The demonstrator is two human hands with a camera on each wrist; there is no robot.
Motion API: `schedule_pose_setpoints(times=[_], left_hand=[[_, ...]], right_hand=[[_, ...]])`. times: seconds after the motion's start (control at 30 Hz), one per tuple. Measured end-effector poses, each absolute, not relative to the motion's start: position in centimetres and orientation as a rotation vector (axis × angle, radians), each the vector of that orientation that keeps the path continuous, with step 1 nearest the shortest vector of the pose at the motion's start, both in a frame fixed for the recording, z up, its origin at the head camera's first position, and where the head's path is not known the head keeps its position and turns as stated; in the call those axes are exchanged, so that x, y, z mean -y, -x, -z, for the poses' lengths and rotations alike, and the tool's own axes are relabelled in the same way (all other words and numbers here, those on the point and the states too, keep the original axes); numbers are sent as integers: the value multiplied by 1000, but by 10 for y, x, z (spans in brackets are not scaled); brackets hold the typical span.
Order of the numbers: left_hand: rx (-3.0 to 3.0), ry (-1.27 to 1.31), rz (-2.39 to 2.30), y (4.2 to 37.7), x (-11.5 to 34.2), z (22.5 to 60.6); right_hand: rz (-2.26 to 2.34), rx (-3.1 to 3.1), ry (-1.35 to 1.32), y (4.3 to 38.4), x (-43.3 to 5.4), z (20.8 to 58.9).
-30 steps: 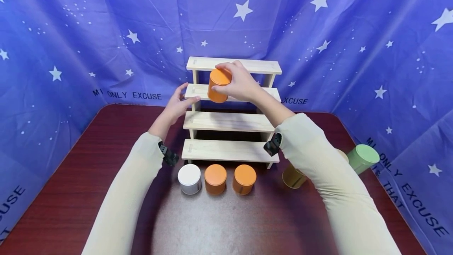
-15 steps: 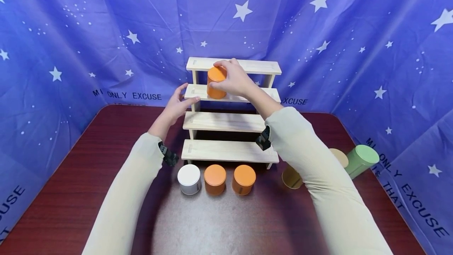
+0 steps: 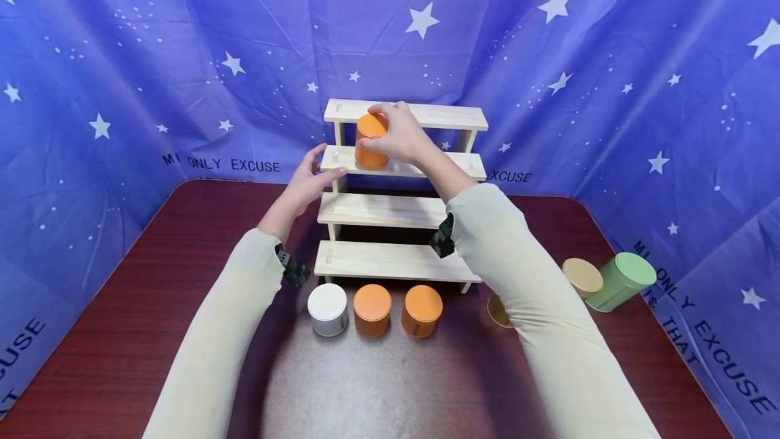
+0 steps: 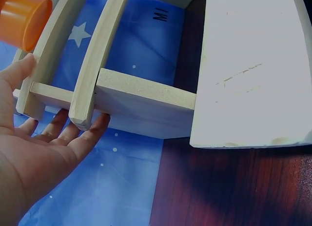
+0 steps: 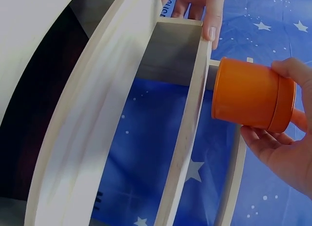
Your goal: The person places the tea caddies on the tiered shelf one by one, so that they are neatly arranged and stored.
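A four-tier pale wooden display stand (image 3: 396,261) stands at the back of the table. My left hand (image 3: 307,183) grips the left end of its second-highest tier, thumb on the board and fingers around the side support (image 4: 146,104). An orange lidded tin (image 3: 370,149) is pinched between thumb and fingers of my right hand (image 3: 402,135). The tin is upright at the left part of that same tier; whether its base (image 5: 219,87) touches the board I cannot tell. In the right wrist view, the left thumb (image 5: 212,28) lies on the board's edge near the tin.
In front of the stand are a white-lidded tin (image 3: 328,310) and two orange tins, one in the middle (image 3: 372,311) and one at right (image 3: 422,311). A gold tin (image 3: 500,312), partly behind the right sleeve, a beige-lidded tin (image 3: 583,276) and a tall green tin (image 3: 623,281) stand at right.
My right hand has carried the orange tin slightly left and back over the second-highest tier. The right forearm has swung left, uncovering the beige-lidded tin. My left hand keeps its place on the stand.
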State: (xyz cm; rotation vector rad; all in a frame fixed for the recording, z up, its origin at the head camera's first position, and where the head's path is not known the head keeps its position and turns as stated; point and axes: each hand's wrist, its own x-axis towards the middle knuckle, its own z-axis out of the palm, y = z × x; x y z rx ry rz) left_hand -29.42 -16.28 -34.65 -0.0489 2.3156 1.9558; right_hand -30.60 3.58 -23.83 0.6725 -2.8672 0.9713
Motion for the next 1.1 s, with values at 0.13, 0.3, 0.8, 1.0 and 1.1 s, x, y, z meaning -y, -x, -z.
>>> schedule_pose_setpoints(times=[0.13,0.3,0.8,1.0,1.1], left_hand=[[-2317,58,-1952,294,162,346],[-2310,58,-1959,295,161,346],[-2296,38,-1974,297,160,348],[-2285,52,-1977,297,162,347],[-2285,55,-1978,297,163,348]], right_hand=[[-993,2873,-664,307,-32,240],[-1026,2883,-622,309,-28,242],[-1051,2897,-498,315,-22,253],[-1090,2884,-435,316,-18,257],[-1124,2870,-434,315,-18,260]])
